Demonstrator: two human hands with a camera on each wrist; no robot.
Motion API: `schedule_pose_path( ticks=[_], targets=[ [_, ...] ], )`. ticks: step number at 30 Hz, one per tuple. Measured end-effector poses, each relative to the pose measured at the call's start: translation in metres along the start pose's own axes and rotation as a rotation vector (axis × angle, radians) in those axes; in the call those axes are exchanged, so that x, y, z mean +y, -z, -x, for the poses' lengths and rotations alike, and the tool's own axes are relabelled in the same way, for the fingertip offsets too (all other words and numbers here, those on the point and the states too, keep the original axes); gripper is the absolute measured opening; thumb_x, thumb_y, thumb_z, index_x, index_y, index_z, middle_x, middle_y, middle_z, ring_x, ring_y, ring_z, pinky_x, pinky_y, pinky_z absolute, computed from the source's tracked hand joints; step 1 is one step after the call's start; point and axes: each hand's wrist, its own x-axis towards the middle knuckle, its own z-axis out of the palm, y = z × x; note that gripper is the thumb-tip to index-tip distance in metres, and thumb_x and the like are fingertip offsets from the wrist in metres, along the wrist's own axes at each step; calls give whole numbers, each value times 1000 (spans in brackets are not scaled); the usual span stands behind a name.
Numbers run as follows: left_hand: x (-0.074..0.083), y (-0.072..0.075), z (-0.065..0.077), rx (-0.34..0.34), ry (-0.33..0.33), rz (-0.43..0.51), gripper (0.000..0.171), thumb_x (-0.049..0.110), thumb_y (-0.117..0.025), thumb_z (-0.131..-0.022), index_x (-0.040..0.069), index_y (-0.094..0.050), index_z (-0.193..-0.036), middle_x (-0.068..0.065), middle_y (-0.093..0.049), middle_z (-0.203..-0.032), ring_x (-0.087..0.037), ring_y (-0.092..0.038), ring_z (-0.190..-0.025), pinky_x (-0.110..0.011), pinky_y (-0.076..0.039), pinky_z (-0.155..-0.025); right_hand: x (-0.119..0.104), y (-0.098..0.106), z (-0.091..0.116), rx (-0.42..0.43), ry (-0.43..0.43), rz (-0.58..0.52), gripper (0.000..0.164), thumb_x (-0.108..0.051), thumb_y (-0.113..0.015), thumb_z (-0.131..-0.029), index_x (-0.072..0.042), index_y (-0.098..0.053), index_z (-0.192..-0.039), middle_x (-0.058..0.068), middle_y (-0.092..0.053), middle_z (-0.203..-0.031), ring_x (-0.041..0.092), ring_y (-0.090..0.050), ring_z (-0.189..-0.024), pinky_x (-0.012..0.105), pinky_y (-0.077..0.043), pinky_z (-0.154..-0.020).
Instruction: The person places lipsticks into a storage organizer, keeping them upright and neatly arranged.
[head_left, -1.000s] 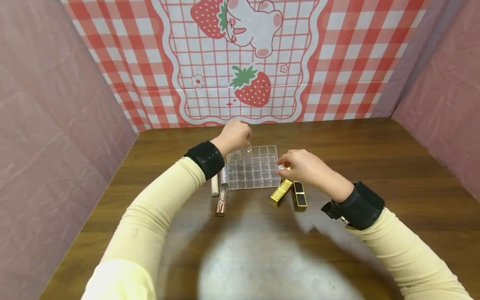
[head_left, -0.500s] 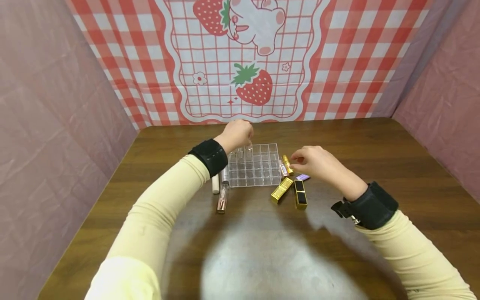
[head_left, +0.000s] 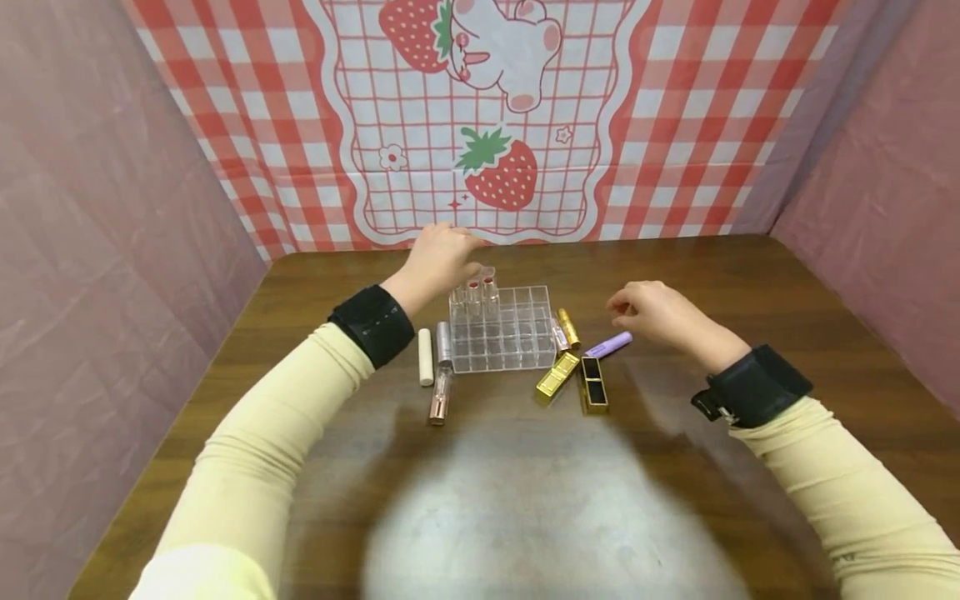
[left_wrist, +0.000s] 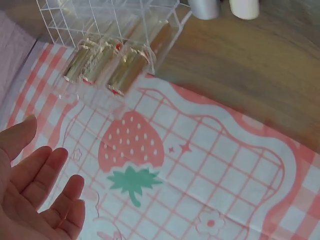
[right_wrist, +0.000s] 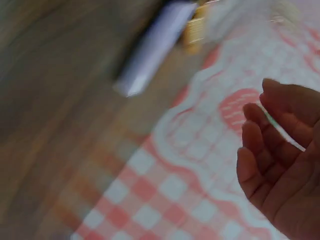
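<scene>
Over the back left of a clear divided organizer point(head_left: 517, 335) is my left hand point(head_left: 438, 262), its fingers relaxed with nothing in them. Right beside it, three clear-capped lipsticks point(head_left: 474, 298) with red tips stand upright in the organizer's back row; in the left wrist view their gold bodies point(left_wrist: 128, 70) show through the caps. My right hand point(head_left: 660, 315) hovers to the right of the organizer, fingers loosely bent and holding nothing. A purple tube point(head_left: 610, 344) lies on the table just below that hand.
On the organizer's right lie a gold lipstick point(head_left: 557, 377), a black-and-gold lipstick point(head_left: 594, 387), a slim gold tube point(head_left: 568, 327) and a small pinkish one point(head_left: 559, 336). Left of it lie a cream tube point(head_left: 425, 357), a silver tube point(head_left: 443, 342) and a rose-gold one point(head_left: 439, 400).
My left hand has let go of a clear-capped lipstick in the back row and drawn off leftward. The right hand has moved right, away from the organizer's side, uncovering the purple tube.
</scene>
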Motion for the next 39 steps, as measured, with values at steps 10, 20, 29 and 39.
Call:
schedule_pose_path(
  ticks=[10, 20, 29, 39],
  targets=[
    [-12, 0, 35, 85, -4, 60, 34, 28, -62, -86, 11, -64, -115, -5, -65, -113, -27, -56, -96, -39, -42, -84, 49, -33, -5, -92, 144, 156, 17, -1, -66, -71, -4, -69, -88, 9, -67, -89, 31, -58, -83, 47, -43, -69],
    [-18, -1, 45, 99, 7, 52, 30, 29, -61, -87, 12, -67, -111, -5, -66, -110, -26, -56, -102, -38, -42, -84, 60, -43, -13, -101, 195, 216, 11, -5, -70, -68, -11, -67, -77, 1, -65, -78, 23, -55, -74, 40, -40, -61],
    [-20, -3, 49, 126, 17, 61, 28, 28, -61, -88, 11, -68, -109, -5, -67, -107, -27, -56, -103, -39, -42, -83, 64, -50, -14, -118, 169, 222, 13, -5, -71, -68, -11, -68, -78, 1, -65, -80, 21, -56, -74, 39, -38, -60],
    [-22, -6, 52, 140, 20, 87, 29, 28, -60, -88, 11, -67, -110, -5, -67, -107, -25, -57, -101, -39, -42, -85, 53, -32, -10, -63, 190, 226, 10, -6, -72, -71, -9, -68, -79, 1, -66, -79, 16, -58, -71, 37, -40, -62]
  ],
)
